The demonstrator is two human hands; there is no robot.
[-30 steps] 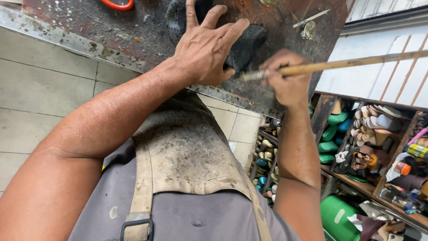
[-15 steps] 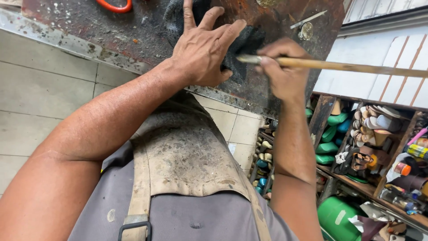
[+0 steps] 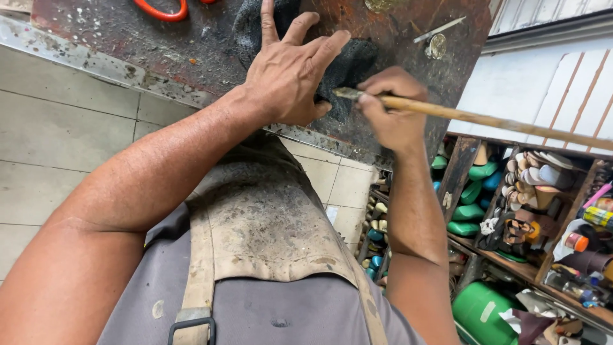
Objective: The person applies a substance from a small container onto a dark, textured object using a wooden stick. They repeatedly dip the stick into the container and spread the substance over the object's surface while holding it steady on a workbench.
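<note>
My left hand [image 3: 290,73] lies flat and spread, fingers wide, pressing down on the dark fabric piece [image 3: 348,61] that sits on the stained workbench [image 3: 115,32], near its front edge. My right hand [image 3: 389,108] is pinched tight around a long wooden-handled brush [image 3: 460,115], the bristle end touching the dark fabric just beside my left thumb, the handle running out to the right and off the edge of view.

At the top edge of the bench, orange scissor handles [image 3: 163,9] poke in. To the right of the fabric there's a small round metal piece [image 3: 437,45] with a thin metal rod [image 3: 440,29] lying just above it.

Down past the bench on my right, a wooden shelf unit [image 3: 463,166] split into compartments. The upper compartment is stuffed with shoe soles [image 3: 533,176], pale and brown, stacked on edge. Left of the divider, green shoe forms [image 3: 476,191] pile up. Further right, small bottles and tubes [image 3: 584,233], one with an orange cap, labels too small to make out. Below, a green can [image 3: 488,310] rests on the floor beside some white paper scraps.

My worn leather apron [image 3: 262,223] hangs over a grey shirt.
</note>
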